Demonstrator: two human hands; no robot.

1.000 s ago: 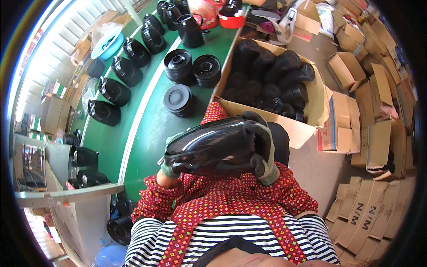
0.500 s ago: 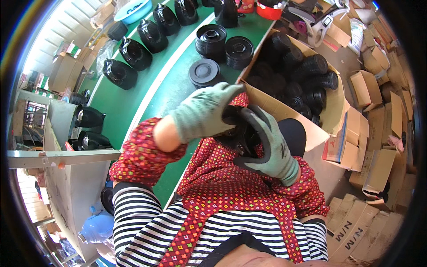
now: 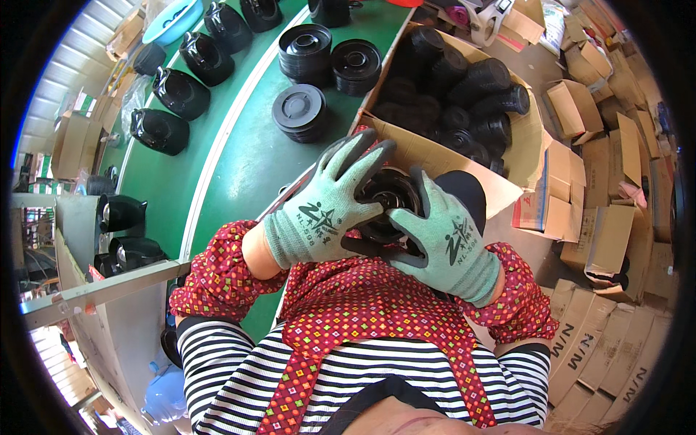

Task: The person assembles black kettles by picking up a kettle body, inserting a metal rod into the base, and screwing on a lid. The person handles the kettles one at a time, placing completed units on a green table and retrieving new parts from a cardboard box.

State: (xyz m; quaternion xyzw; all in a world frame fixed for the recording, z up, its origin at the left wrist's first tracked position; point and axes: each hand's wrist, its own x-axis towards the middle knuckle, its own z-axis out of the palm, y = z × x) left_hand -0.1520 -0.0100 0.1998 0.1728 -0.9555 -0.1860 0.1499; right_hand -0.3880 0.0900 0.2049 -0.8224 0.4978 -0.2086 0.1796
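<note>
A glossy black kettle body (image 3: pixel 394 187) is held above my lap between both gloved hands, its round ringed end facing up. My left hand (image 3: pixel 326 206) grips its left side, with the fingers curved over the far rim and the thumb by the centre. My right hand (image 3: pixel 448 235) wraps the right side, thumb also toward the middle. The gloves hide much of its lower part. Beyond my left hand, on the green worktop (image 3: pixel 228 170), stands a stack of matte black discs (image 3: pixel 299 110). Two stacks of black ringed bases (image 3: pixel 304 56) (image 3: pixel 356 67) stand farther off.
Several glossy black kettle bodies (image 3: pixel 159 131) line the worktop's left side, below a blue basin (image 3: pixel 172 20). An open cardboard box (image 3: pixel 442 150) full of stacked black round parts stands right of the worktop. A metal rail (image 3: pixel 109 291) juts in at left; flattened cartons (image 3: pixel 587 348) lie lower right.
The kettle body has been tilted so its round end now faces up. My left hand has shifted from above it to its left side, and the view has swung slightly.
</note>
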